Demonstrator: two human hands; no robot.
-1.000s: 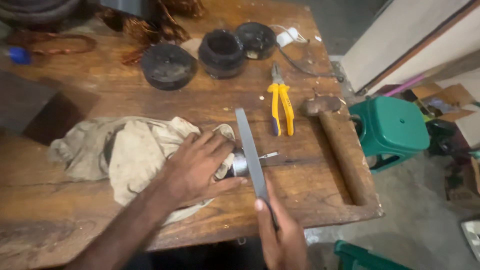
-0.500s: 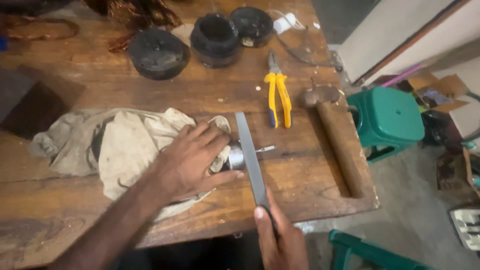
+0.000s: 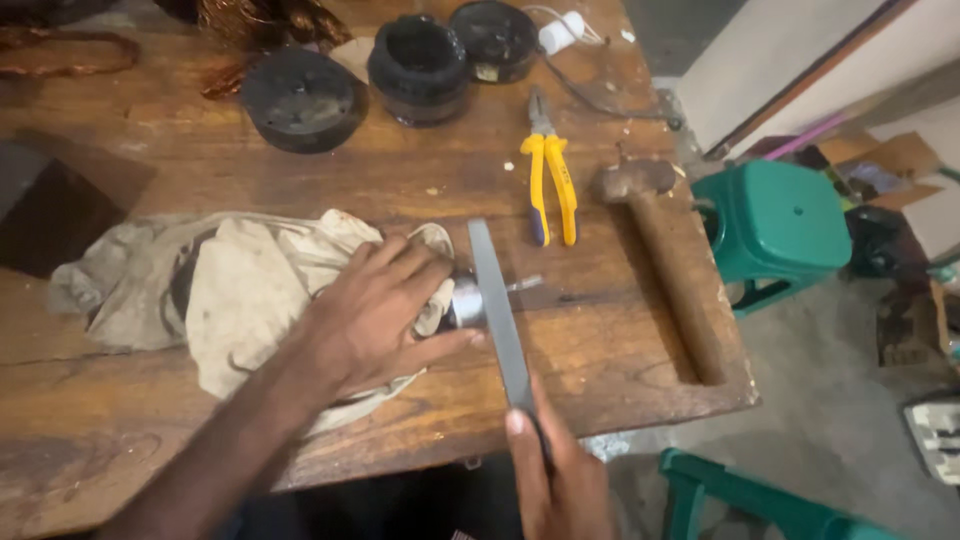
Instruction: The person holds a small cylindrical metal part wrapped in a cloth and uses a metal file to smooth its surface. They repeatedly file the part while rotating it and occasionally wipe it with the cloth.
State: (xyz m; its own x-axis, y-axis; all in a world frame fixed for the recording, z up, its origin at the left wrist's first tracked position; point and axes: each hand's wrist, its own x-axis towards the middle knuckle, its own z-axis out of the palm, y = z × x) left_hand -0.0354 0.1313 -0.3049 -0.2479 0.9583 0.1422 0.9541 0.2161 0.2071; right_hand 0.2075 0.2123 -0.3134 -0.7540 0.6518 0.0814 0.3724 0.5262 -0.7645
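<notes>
Slippage is the risk: left hand (image 3: 375, 310) pins the cloth-wrapped metal part (image 3: 465, 300) mid-frame, right hand (image 3: 555, 470) grips the file (image 3: 498, 312) across it, near the fingers (image 3: 450, 345).

A long flat grey metal file (image 3: 497, 310) lies across a small silvery shaft (image 3: 468, 300) half-wrapped in beige cloth (image 3: 250, 290).

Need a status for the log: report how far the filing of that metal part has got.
Set up: the metal part lies wrapped in the cloth. In hand: left hand steadies it, right hand holds the file across it. How much filing is left cannot be told.
</notes>
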